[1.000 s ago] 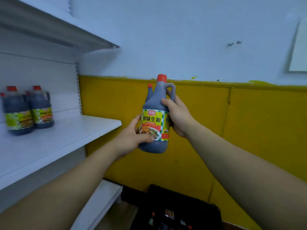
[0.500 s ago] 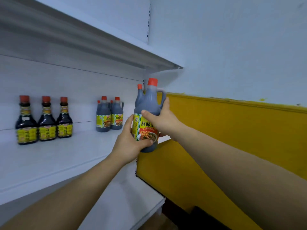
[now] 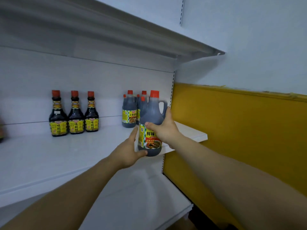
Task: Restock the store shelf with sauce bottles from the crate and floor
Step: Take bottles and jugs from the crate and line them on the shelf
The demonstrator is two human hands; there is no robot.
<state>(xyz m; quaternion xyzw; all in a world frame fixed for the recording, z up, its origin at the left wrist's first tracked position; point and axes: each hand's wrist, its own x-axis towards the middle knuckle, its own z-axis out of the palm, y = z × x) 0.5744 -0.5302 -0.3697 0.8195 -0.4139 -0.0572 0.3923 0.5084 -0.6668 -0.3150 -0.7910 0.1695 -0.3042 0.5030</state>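
Right hand fingers wrap the sauce bottle at its shoulder; left hand cups its base, thumb beneath; the bottle is upright at the shelf's right front edge, near similar jugs.

Bright, even light; soft shadow under upper shelf; edges bowed, slightly blurred.

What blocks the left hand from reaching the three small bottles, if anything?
Nothing in the path, it seems: the shelf between the left hand and the small bottles is bare. But that hand grips the jug, so not yet.
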